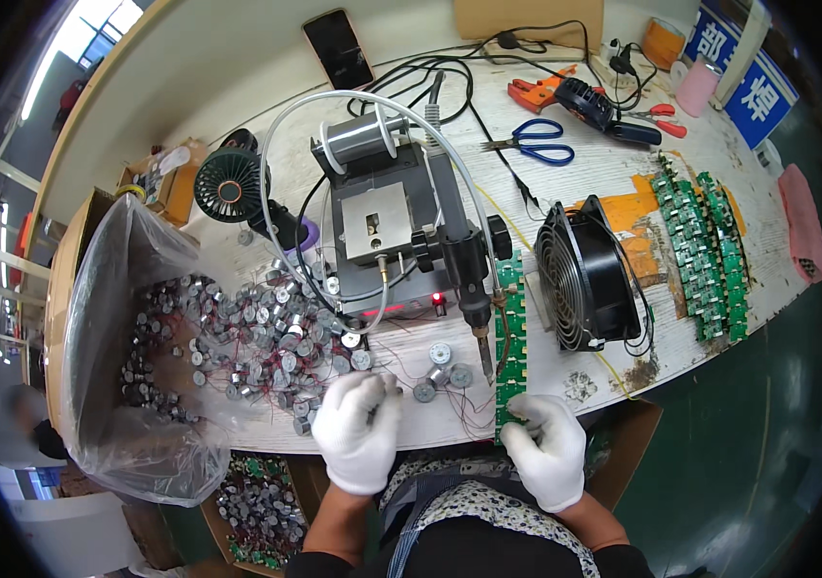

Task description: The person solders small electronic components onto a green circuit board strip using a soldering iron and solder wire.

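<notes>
My left hand (358, 431), in a white glove, is closed with curled fingers at the near edge of the motor pile; whatever it may hold is hidden. My right hand (549, 451), also gloved, pinches the near end of a long green circuit board strip (510, 342). The strip lies lengthwise, running away under the soldering machine. The machine's soldering iron (480, 328) points down beside the strip's left edge. Between my hands are several small round motors (441, 354) with thin red wires. A heap of similar motors (281, 332) spreads out to the left.
A plastic-lined carton (88, 328) of motors lies at the left. Around the soldering machine (377, 217) stand a handheld fan (230, 183) and a black square fan (589, 275). Stacked boards (700, 250), blue-handled scissors (541, 143) and black cables lie farther right. A box of boards and motors (259, 511) sits below the table.
</notes>
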### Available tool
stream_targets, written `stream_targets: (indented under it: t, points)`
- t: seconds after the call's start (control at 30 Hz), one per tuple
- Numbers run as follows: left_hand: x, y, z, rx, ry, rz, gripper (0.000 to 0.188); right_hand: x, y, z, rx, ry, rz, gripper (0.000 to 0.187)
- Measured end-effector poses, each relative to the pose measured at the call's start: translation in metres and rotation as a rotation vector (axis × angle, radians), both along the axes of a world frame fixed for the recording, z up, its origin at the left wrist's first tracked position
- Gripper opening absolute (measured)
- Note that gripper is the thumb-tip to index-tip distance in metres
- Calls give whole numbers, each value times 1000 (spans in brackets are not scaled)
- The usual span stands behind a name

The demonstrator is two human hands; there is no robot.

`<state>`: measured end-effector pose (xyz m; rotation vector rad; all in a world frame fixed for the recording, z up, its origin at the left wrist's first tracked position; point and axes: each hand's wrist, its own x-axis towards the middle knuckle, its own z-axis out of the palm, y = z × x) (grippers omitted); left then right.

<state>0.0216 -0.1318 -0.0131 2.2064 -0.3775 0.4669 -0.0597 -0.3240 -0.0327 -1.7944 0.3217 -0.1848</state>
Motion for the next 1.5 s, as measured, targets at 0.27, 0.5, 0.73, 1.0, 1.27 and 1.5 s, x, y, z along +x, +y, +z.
stream_targets:
  t: [0.27, 0.5, 0.73, 1.0, 1.27, 1.5]
  points:
    - [4, 5, -7, 199, 119, -166, 18, 0, 0, 2, -54, -2, -8, 24]
    - [4, -1, 1, 398, 264, -266, 22, -2, -3, 4, -83, -19, -16, 24]
    - [6, 5, -8, 127, 98, -109, 23, -2, -3, 4, -83, -34, -4, 24]
    - [12, -4, 6, 306, 104, -160, 25, 0, -3, 2, -97, -47, -10, 24]
    - [9, 4, 2, 801, 103, -203, 19, 1, -3, 2, -106, -47, 1, 24]
    - [8, 8, -3, 744, 76, -296, 14, 3, -2, 3, -103, -48, 1, 23]
